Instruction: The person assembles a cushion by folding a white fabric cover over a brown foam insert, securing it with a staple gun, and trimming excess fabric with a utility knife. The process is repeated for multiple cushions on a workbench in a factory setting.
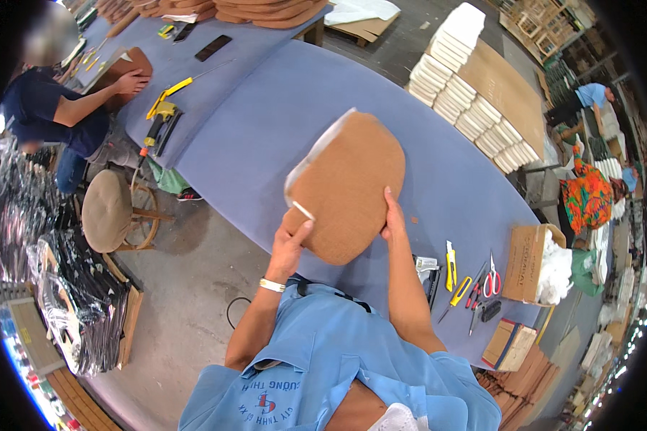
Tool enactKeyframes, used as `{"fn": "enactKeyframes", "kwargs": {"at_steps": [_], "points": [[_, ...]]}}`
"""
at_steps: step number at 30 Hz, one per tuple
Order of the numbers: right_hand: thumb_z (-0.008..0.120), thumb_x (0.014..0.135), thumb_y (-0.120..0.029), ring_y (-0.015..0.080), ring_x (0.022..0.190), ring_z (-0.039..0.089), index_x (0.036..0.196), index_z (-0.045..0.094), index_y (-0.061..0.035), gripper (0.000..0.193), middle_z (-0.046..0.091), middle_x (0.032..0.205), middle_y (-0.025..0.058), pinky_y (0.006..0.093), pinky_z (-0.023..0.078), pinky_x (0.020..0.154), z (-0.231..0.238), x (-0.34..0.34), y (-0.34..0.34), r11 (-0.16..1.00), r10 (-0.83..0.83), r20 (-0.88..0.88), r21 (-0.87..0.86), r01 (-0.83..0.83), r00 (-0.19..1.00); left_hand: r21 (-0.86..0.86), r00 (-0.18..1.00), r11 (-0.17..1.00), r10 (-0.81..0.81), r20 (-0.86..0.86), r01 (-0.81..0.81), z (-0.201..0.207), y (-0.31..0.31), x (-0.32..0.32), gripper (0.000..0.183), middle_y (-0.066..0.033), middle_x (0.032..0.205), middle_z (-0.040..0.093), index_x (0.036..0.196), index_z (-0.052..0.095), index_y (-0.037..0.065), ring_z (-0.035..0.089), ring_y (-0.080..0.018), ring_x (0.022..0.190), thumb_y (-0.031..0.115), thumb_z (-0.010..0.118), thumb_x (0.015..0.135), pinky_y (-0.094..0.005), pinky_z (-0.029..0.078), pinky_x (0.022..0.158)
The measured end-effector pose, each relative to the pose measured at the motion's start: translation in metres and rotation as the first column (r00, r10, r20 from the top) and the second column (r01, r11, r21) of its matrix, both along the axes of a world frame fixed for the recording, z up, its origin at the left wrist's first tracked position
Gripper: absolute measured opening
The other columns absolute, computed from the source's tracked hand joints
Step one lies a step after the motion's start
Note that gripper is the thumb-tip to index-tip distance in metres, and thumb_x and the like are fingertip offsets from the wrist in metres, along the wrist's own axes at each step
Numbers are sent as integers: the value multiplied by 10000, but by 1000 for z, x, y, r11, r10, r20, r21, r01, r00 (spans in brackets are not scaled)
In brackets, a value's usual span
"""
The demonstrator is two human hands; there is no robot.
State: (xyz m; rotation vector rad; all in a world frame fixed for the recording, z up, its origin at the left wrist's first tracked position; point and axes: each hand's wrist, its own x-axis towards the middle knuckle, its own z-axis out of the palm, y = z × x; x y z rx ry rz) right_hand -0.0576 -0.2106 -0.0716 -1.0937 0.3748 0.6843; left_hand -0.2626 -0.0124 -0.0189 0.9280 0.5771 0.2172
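A brown fabric-covered seat pad [352,183] with rounded corners is held up over the blue table, tilted. White material shows along its left edge. My left hand [290,241] grips the pad's lower left corner, thumb on top. A thin white stick-like piece [303,210] lies by that thumb; whether the hand holds it, I cannot tell. My right hand [393,215] is closed on the pad's right edge, its thumb on the face and its other fingers mostly hidden.
On the blue table [266,108], a yellow-and-black staple gun [158,126] lies left. Yellow cutters [451,266], scissors [492,282] and screwdrivers lie right, near a carton [532,262] of white stuffing. White pads [460,93] are stacked beyond. A co-worker [65,108] sits left, near a stool [108,210].
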Motion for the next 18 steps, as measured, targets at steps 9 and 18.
{"fn": "enactKeyframes", "kwargs": {"at_steps": [9, 18], "points": [[824, 894, -468, 264, 1281, 612, 1449, 519, 21, 800, 627, 1404, 147, 439, 521, 1065, 73, 26, -67, 986, -54, 490, -113, 124, 870, 349, 855, 790, -514, -72, 504, 40, -40, -71, 602, -140, 1418, 621, 1479, 510, -19, 599, -204, 1303, 187, 769, 976, -407, 515, 1072], [993, 627, -294, 249, 1071, 712, 1344, 677, -60, 818, 751, 1194, 87, 378, 543, 953, 320, 10, -80, 665, 729, 675, -738, -118, -111, 509, 840, 746, 123, 529, -429, 147, 43, -37, 867, -170, 1500, 571, 1559, 443, -12, 625, -254, 1294, 594, 662, 979, -395, 504, 1074]]}}
